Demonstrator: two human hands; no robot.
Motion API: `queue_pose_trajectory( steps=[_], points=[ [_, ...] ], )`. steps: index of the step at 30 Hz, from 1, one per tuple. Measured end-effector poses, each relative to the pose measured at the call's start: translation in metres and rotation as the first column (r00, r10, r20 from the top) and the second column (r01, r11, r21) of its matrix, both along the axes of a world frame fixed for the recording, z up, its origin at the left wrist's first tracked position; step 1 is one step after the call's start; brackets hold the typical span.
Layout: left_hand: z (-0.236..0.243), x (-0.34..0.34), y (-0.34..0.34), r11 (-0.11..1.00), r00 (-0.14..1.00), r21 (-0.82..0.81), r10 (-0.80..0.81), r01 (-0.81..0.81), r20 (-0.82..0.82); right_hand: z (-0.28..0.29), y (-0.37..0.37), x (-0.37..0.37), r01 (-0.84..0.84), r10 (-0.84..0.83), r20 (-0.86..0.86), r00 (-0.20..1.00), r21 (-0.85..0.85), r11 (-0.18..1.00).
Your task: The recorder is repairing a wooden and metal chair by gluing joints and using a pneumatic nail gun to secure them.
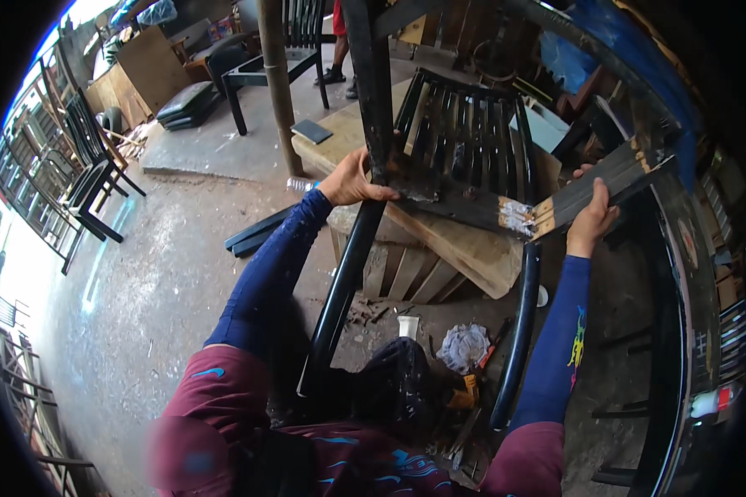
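A black wooden chair with a slatted back [464,124] lies on a rough wooden bench [464,253], its two dark legs [352,282] pointing toward me. My left hand [360,178] is closed around the frame's left corner, where an upright dark post meets a worn rail [439,195]. On the right, my right hand [595,215] grips a dark flat rail [568,203], thumb on top. Between the hands, the two rails meet at a joint [518,217] with bare wood and whitish residue. How firmly the pieces are joined cannot be told.
A dark flat pad [312,131] lies on the bench's far left. Black wooden pieces [261,232], a white tube [408,325], a crumpled rag [464,346] and a yellow tool [466,391] lie on the floor. Chairs [95,186] stand at left. Another person's leg [340,45] shows behind.
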State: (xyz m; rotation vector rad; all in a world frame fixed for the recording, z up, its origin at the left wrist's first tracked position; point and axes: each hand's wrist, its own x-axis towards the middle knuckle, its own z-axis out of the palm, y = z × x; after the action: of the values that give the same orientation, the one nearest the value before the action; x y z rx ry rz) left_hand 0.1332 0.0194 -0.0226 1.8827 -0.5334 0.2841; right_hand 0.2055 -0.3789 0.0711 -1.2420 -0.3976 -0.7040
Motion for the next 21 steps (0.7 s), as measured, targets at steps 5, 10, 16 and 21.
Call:
queue_pose_trajectory(
  steps=[5, 10, 16, 21],
  points=[
    [-0.0099, 0.0042, 0.0038, 0.994, 0.995, -0.082, -0.069, 0.075, 0.076, -0.0006, 0.0001, 0.0036, -0.002, 0.002, -0.03, 1.0, 0.01, 1.0],
    [-0.0096, 0.0055, 0.0074, 0.997, 0.992, 0.018, -0.076, 0.074, 0.1, -0.0001, -0.0006, 0.003, 0.079, -0.079, -0.013, 0.997, -0.061, 0.995],
    [-0.0066, 0.0069, 0.0072, 1.0, 1.0, 0.022, 0.007, -0.008, 0.013, -0.0017, 0.0003, 0.0023, 0.072, -0.072, 0.002, 0.997, -0.043, 0.996],
    [-0.0057, 0.0055, 0.0031, 0.995, 0.997, -0.083, -0.043, 0.047, 0.059, -0.0026, -0.0014, 0.0036, 0.052, -0.054, -0.027, 0.998, -0.05, 0.997]
  ],
)
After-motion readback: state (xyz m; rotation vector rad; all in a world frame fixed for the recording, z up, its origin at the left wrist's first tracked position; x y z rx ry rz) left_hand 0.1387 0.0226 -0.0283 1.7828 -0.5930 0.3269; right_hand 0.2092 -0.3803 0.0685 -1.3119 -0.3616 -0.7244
